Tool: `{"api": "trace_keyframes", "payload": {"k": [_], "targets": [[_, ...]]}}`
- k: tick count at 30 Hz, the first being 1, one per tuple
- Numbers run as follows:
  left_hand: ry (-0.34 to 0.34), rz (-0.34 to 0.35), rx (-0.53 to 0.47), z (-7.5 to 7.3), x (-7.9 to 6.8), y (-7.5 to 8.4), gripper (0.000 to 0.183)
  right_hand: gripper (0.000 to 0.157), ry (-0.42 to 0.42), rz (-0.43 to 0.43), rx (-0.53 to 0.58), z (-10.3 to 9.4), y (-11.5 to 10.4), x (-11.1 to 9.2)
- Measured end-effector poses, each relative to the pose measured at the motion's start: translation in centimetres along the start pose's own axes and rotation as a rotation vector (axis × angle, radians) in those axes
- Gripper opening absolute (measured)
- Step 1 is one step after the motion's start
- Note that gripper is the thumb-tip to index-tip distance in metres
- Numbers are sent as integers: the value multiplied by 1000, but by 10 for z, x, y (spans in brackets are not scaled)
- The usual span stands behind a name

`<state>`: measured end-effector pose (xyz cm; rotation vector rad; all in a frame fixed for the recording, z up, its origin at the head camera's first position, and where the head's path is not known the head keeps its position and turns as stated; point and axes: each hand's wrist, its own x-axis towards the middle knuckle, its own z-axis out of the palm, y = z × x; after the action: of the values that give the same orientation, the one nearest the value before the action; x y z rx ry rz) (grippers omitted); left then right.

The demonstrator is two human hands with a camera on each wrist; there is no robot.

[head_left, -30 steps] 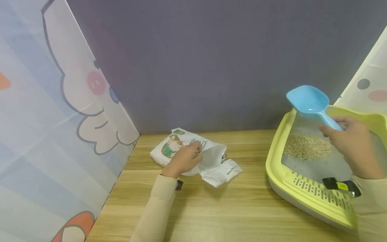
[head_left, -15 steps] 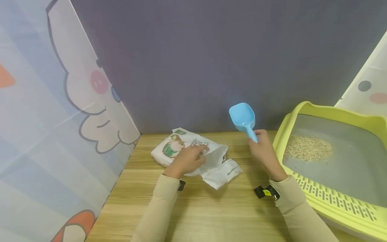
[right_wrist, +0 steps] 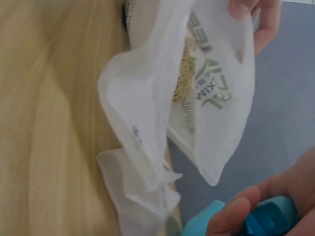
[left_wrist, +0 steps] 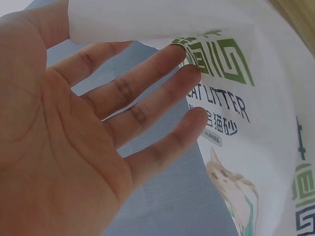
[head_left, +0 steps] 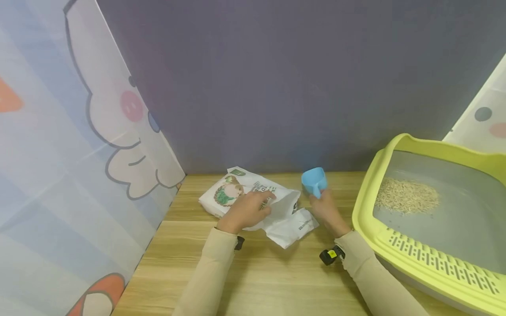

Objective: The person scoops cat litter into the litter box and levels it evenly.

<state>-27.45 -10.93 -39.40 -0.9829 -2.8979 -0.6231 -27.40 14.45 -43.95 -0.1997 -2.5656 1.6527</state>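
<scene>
My left hand [head_left: 247, 210] pinches the open mouth of a white cat litter bag [head_left: 229, 193], which lies on its side with a cat picture and printed lettering. In the left wrist view its fingers [left_wrist: 142, 113] stretch out along the printed bag, and the thumb is partly hidden by the white flap. My right hand [head_left: 330, 213] grips the handle of a light blue scoop [head_left: 315, 179], just right of the bag's opening. Pale brown pellets [right_wrist: 183, 81] show inside the bag in the right wrist view.
At right stands a litter box with a yellow rim [head_left: 367, 193] and grey floor, holding a patch of pellets [head_left: 407, 196]. A torn white flap [head_left: 290, 230] lies on the wooden table [head_left: 272, 281]. A dark panel [head_left: 276, 87] rises behind.
My right hand has carried the scoop left from over the litter box and lowered it beside the bag's opening. The left hand keeps its place on the bag.
</scene>
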Motion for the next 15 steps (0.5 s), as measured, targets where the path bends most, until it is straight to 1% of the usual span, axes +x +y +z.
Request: {"api": "trace_keyframes", "payload": {"k": [3, 7, 9, 12, 15], "targets": [[-4, -1, 3, 0, 0, 0, 38, 24, -2, 21, -26, 2, 3, 0], [-9, -4, 3, 0, 0, -1, 38, 50, -21, 31, -47, 2, 7, 1], [-13, -8, 1, -1, 0, -1, 38, 60, -28, 44, -72, 2, 8, 2], [-17, -10, 0, -1, 0, 0, 38, 67, -3, 58, -161, 1, 10, 3], [-21, -13, 4, -3, 0, 1, 35, 67, 58, 49, -248, 3, 10, 4]]}}
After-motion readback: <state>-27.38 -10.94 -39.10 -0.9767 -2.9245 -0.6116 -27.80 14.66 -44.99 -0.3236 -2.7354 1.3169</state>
